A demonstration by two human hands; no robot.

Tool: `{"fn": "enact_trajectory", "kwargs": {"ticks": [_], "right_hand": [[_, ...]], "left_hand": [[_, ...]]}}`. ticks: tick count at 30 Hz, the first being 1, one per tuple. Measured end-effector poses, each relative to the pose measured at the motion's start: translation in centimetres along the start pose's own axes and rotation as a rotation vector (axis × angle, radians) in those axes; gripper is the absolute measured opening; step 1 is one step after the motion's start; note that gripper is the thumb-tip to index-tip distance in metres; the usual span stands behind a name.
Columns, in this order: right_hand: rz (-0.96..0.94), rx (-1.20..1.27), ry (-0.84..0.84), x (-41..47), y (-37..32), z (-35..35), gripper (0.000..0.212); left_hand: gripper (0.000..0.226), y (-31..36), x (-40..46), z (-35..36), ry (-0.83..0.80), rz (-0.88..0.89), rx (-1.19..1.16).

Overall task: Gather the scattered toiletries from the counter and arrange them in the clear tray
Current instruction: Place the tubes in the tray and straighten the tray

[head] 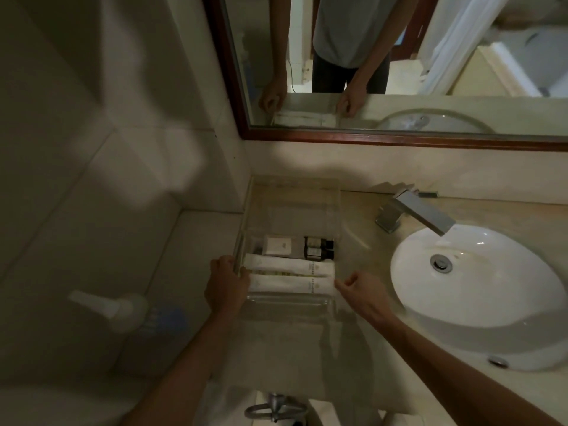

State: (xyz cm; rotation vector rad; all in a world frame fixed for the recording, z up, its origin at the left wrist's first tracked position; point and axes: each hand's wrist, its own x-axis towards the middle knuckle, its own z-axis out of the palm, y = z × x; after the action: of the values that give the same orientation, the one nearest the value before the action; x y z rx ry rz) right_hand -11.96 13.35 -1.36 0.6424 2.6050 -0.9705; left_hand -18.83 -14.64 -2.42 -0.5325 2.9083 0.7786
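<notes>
At far left a blurred white spray bottle (123, 309) hangs low on the tiled wall. The left hand (226, 282) curls its fingers over the left rim of the clear tray (292, 207), which sits on the beige counter (362, 238) in the corner by the wall. Inside the tray, two white tubes (290, 275) lie side by side along the near part, with a small white box (278, 245) and two dark bottles (318, 251) just behind them. The right hand (358, 289) pinches the tray's right near edge, fingers curled. Further right stand the chrome faucet (412, 212) and the white oval sink (461, 305); the wood-framed mirror (368, 138) hangs above
</notes>
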Motion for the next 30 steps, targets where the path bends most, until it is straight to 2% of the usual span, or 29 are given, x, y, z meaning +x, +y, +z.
{"fn": "enact_trajectory", "kwargs": {"ticks": [3,5,10,15,20,30], "right_hand": [[-0.004,-0.045,-0.037,-0.6,0.1,0.6,0.034],[-0.015,-0.062,-0.048,-0.7,0.0,1.0,0.036],[0.030,-0.093,-0.070,-0.6,-0.1,1.2,0.035],[0.066,-0.088,-0.135,-0.4,-0.2,0.6,0.039],[0.062,-0.056,-0.188,0.8,0.2,1.3,0.032],[0.014,0.035,-0.120,1.1,1.0,2.0,0.032]], "left_hand": [[0.031,-0.2,0.2,-0.1,-0.057,-0.097,0.078],[0.034,-0.5,0.2,-0.2,-0.116,-0.134,0.051],[0.026,-0.4,0.0,-0.6,-0.192,-0.151,-0.005],[0.025,-0.5,0.3,-0.5,-0.202,-0.192,0.000],[0.023,-0.3,0.5,-0.2,-0.200,-0.202,0.004],[0.013,-0.4,0.9,0.7,-0.092,-0.131,-0.039]]}}
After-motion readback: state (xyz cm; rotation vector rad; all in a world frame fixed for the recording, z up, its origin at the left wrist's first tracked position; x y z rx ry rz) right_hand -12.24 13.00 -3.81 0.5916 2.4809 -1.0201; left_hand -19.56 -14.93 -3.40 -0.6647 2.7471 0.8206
